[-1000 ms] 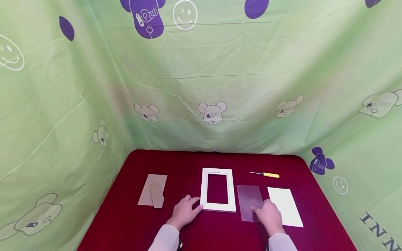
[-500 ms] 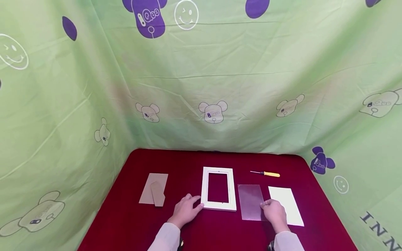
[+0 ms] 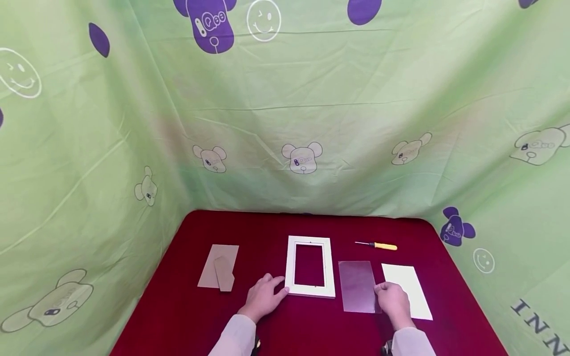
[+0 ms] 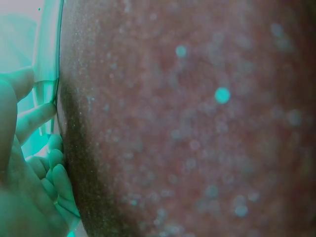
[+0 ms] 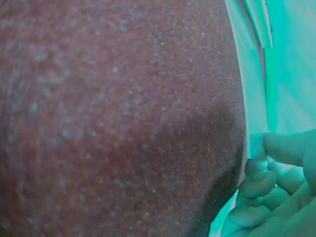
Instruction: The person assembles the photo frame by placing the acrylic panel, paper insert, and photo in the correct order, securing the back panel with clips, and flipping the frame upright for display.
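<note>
A white picture frame (image 3: 309, 267) lies flat in the middle of the dark red table (image 3: 267, 232). My left hand (image 3: 263, 296) rests on the table with relaxed fingers touching the frame's near left corner; the left wrist view shows that hand (image 4: 34, 163) beside the frame's edge (image 4: 47, 59). A clear sheet (image 3: 357, 286) lies just right of the frame. My right hand (image 3: 392, 299) is at the sheet's right edge. In the right wrist view, its thumb and curled fingers (image 5: 276, 182) pinch that edge (image 5: 254, 140).
A white paper (image 3: 409, 287) lies right of the clear sheet, partly under my right hand. A yellow-handled screwdriver (image 3: 378, 245) lies behind it. A brown backing board (image 3: 218, 267) with its stand lies at the left. Green printed cloth (image 3: 285, 109) walls the table.
My right hand slid from the top of the clear sheet to its right edge and took hold there. My left hand stayed at the frame's corner.
</note>
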`<state>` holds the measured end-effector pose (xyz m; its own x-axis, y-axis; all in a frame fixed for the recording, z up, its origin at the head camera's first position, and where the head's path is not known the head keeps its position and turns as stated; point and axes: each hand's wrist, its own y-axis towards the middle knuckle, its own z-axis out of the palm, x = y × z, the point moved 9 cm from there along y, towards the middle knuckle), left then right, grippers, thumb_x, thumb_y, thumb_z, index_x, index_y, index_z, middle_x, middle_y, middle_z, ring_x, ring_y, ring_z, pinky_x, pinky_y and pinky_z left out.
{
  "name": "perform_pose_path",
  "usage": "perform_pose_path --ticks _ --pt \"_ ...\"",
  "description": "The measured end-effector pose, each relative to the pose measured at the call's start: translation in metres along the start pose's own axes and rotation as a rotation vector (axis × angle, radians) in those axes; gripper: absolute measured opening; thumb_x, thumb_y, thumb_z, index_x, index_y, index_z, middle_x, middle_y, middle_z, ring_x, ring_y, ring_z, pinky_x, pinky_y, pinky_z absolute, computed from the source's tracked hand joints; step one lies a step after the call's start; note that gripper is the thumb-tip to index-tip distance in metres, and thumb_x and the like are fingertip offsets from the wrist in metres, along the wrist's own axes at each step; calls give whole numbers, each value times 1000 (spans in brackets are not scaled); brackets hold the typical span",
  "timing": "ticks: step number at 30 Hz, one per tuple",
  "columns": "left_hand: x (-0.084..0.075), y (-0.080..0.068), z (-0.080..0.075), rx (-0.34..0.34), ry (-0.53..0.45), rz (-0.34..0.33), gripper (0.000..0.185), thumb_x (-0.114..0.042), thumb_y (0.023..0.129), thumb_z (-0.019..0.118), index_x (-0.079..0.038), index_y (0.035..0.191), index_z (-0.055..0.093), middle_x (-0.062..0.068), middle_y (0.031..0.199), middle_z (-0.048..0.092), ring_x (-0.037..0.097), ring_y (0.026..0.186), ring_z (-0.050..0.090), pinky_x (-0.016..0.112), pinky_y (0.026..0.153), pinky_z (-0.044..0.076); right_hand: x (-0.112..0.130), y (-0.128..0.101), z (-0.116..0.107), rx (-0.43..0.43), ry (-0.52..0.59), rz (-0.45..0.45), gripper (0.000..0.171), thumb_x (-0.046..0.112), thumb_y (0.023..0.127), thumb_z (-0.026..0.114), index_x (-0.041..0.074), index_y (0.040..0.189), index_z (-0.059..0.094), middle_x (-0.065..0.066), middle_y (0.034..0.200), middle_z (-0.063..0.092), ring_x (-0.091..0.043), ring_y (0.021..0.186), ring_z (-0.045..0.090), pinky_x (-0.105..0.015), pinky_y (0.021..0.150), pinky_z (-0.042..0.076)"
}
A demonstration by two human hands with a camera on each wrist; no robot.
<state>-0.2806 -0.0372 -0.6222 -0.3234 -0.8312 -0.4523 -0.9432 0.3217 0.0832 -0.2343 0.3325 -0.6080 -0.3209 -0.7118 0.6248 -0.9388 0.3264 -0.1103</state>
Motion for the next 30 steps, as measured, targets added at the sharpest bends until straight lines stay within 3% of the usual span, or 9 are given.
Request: perform_pose_path --ticks 13,24,30 --pt "1 0 2 9 0 -12 50 -54 92 57 -19 126 67 -5 92 49 12 75 45 31 59 42 -8 -1 3 27 83 26 19 11 93 58 -2 88 71 -10 81 66 -27 74 58 -39 62 43" --pt "0 -1 0 1 -5 -10 50 -55 92 56 -20 126 67 -5 93 49 12 77 47 32 60 43 -13 -3 10 61 294 80 21 6 95 54 -8 95 68 -19 97 66 -36 96 57 -46 78 45" --pt "0 0 0 -5 -17 -10 47 -52 92 58 -20 125 67 -5 93 49 12 77 47 34 61 43 -15 -2 9 50 342 97 23 7 98 51 -10 100 66 -24 104 64 -38 103 55 -50 83 43"
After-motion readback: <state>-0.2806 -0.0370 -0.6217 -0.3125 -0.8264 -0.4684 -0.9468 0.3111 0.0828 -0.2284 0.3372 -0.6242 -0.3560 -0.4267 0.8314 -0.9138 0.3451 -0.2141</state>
